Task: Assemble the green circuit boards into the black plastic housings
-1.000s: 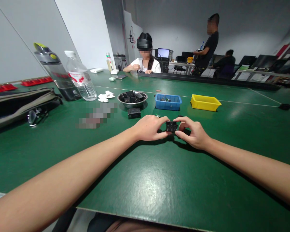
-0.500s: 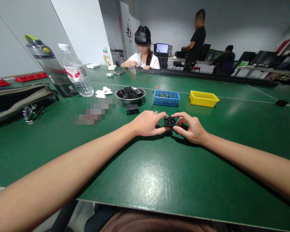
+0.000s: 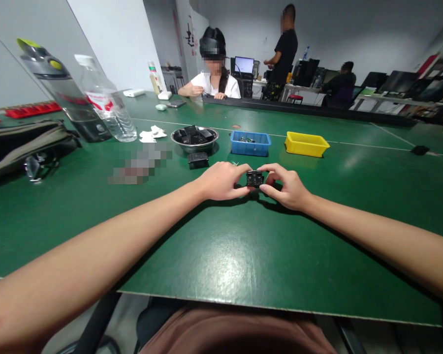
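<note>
Between my two hands is a small black rectangular plastic part (image 3: pixel 254 179) with round marks and tiny pale spots on its face. My left hand (image 3: pixel 223 181) pinches its left end with thumb and fingers. From the right, my right hand (image 3: pixel 286 188) grips the other end the same way. The part is held just above the green table (image 3: pixel 221 236). Behind my left hand lies a similar black plastic piece (image 3: pixel 198 160). Past it stands a metal bowl (image 3: pixel 195 146) full of black pieces. A tiny green bit (image 3: pixel 235 163) lies behind my left hand, partly hidden.
A blue bin (image 3: pixel 250 147) with small circuit-board-like parts and a yellow bin (image 3: pixel 306 145) stand beyond my hands. At left are a water bottle (image 3: pixel 109 108), a dark sports bottle (image 3: pixel 66 98), crumpled tissue (image 3: pixel 152 134) and a bag (image 3: pixel 25 147). A person in a headset (image 3: pixel 217 83) sits opposite.
The whole view has shifted slightly, so table items and hands appear a little higher and further left. Both hands keep the same hold on the black part.
</note>
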Motion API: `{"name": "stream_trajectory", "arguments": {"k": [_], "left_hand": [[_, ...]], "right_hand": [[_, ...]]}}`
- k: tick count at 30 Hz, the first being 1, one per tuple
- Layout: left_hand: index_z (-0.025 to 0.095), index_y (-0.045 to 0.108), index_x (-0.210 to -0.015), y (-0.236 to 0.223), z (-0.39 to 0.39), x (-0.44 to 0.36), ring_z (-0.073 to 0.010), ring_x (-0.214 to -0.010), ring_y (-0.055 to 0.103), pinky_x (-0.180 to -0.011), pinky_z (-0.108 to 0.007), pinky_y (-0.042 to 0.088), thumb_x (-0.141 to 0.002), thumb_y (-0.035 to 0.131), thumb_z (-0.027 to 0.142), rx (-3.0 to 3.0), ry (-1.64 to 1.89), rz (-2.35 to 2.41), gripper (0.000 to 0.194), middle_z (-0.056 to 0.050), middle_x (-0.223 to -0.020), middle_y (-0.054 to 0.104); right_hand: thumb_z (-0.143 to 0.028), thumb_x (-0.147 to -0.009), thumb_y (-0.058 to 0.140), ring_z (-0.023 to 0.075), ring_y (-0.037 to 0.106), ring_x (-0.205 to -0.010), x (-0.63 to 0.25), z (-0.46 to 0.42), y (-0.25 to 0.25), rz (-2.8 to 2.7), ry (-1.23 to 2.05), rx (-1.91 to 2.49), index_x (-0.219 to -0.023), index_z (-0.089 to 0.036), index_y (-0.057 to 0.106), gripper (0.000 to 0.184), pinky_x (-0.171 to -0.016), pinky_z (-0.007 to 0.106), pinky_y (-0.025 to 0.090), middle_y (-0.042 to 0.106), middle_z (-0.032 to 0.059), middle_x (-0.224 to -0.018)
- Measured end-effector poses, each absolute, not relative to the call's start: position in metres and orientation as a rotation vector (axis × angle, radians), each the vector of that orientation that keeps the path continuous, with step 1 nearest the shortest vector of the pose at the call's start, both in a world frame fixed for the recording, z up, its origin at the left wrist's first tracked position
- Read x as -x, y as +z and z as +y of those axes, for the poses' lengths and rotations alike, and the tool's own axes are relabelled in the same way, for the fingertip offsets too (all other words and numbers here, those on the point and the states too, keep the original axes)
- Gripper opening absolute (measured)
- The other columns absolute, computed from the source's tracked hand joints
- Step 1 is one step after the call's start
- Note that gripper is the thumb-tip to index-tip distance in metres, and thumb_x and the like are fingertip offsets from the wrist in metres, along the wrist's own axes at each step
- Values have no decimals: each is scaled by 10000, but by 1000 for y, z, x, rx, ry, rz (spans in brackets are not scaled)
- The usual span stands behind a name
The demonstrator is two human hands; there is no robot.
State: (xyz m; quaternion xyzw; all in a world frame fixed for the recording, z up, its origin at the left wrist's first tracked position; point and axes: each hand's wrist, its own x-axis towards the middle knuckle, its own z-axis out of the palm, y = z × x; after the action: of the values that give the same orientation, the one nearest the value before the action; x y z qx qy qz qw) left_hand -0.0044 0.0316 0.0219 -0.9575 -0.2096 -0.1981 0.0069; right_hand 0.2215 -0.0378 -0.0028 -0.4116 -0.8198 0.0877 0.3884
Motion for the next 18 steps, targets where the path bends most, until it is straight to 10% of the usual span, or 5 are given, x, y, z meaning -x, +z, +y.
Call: {"name": "stream_trajectory", "arguments": {"k": [18], "left_hand": [[178, 651, -1108, 22, 31, 6, -179, -541, 624, -532, -247, 355, -916, 537, 518, 2993, -605, -674, 407, 4, -622, 644]], "right_hand": [[-331, -903, 632, 130, 592, -566, -221, -37, -4, -2086, 243, 1022, -1204, -198, 559, 337, -607, 252, 459, 637, -46, -663]]}}
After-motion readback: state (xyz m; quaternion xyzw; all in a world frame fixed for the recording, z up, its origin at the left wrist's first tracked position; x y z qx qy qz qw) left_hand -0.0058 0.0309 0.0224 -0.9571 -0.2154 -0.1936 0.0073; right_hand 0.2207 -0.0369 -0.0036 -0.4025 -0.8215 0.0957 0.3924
